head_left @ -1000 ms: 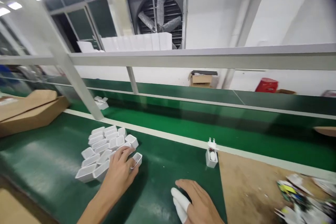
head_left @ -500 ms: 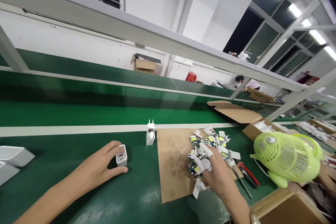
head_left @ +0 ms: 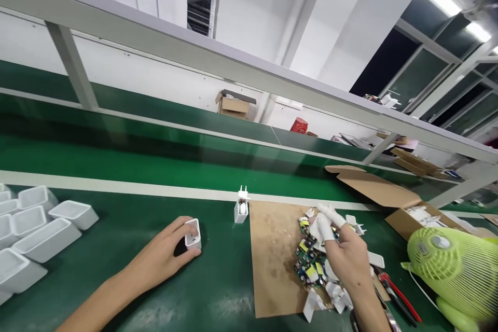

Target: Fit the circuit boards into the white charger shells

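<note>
Your left hand (head_left: 171, 249) is curled narrowly around a small white housing (head_left: 193, 243), thumb along its near edge and fingertips at its rim; the housing's open end faces you, with a small dark slot visible inside. Whether its base touches the green worktop (head_left: 218, 290) cannot be told. Your right hand (head_left: 348, 254) reaches palm down into the heap of circuit boards and white parts (head_left: 309, 257), its white-covered fingers (head_left: 326, 231) bent over white pieces; you may or may not have one pinched, as the contact is hidden. The heap lies on the right part of a brown cardboard sheet (head_left: 272, 254). Between your hands, just beside the sheet's far left corner, a white charger casing (head_left: 241, 212) stands upright, its pronged piece projecting at the top. Well to your left, open white housings (head_left: 46, 241) sit grouped close together. To the right of your right hand lie red-and-black-handled pliers (head_left: 400, 298), near a lime-green fan (head_left: 447, 264); an open cardboard box (head_left: 402, 223) is behind the fan.
</note>
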`<control>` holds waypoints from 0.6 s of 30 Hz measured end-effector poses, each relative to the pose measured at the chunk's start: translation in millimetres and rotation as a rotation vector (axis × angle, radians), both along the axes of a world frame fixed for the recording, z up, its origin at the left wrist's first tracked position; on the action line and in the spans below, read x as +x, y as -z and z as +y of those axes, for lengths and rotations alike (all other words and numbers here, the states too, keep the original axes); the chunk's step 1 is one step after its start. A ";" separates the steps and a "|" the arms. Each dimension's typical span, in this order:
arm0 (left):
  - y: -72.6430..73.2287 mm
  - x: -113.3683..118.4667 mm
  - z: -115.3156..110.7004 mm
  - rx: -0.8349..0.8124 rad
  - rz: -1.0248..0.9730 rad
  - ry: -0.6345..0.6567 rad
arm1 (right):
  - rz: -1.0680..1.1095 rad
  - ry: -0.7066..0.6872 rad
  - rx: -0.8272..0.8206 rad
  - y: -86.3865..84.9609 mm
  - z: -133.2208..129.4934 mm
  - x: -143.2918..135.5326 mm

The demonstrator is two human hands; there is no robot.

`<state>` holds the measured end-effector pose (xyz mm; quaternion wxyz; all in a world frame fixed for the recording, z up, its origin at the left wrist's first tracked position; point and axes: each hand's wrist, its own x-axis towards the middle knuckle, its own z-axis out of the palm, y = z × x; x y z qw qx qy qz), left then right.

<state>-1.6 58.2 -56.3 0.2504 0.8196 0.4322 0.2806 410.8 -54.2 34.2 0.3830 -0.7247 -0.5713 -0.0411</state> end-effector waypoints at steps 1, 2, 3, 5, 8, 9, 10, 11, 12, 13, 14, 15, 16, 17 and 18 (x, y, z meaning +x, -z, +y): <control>0.3 0.2 -0.1 -0.008 -0.025 -0.014 | 0.076 -0.095 -0.028 0.3 4.4 -11.4; 0.7 0.5 -0.1 -0.014 -0.044 -0.030 | 0.133 -0.207 -0.061 2.3 10.2 -25.6; 1.1 0.4 0.1 -0.021 -0.055 -0.045 | 0.180 -0.325 -0.092 5.5 17.0 -41.8; 2.3 -1.7 0.9 -0.036 -0.049 -0.079 | 0.248 -0.543 -0.126 12.4 31.4 -78.2; 4.9 -11.2 3.4 -0.015 -0.041 -0.162 | 0.243 -0.824 -0.133 16.5 46.2 -130.3; 5.4 -15.9 4.4 0.004 -0.045 -0.200 | 0.201 -0.922 -0.141 15.8 48.6 -143.6; 5.6 -20.8 5.3 0.021 -0.050 -0.237 | 0.152 -1.013 -0.157 14.5 50.1 -153.8; 5.4 -25.6 6.2 0.032 -0.052 -0.267 | 0.112 -1.084 -0.172 13.1 51.0 -160.5; 4.7 -30.1 6.9 0.033 -0.051 -0.288 | 0.090 -1.114 -0.187 11.8 51.7 -164.0; 3.7 -33.7 7.4 0.028 -0.048 -0.302 | 0.086 -1.086 -0.200 11.0 52.4 -164.6; 2.5 -36.2 7.7 0.019 -0.045 -0.311 | 0.085 -1.008 -0.222 10.8 52.9 -163.2; 1.4 -37.5 7.8 0.006 -0.041 -0.313 | 0.066 -0.905 -0.267 11.1 53.3 -160.9; 0.4 -37.6 7.8 -0.008 -0.036 -0.308 | 0.023 -0.796 -0.336 11.9 53.4 -158.8; -0.2 -36.4 7.5 -0.024 -0.031 -0.296 | -0.039 -0.701 -0.423 13.2 52.9 -157.8; -0.4 -34.4 6.9 -0.039 -0.026 -0.278 | -0.109 -0.637 -0.520 14.9 52.1 -158.6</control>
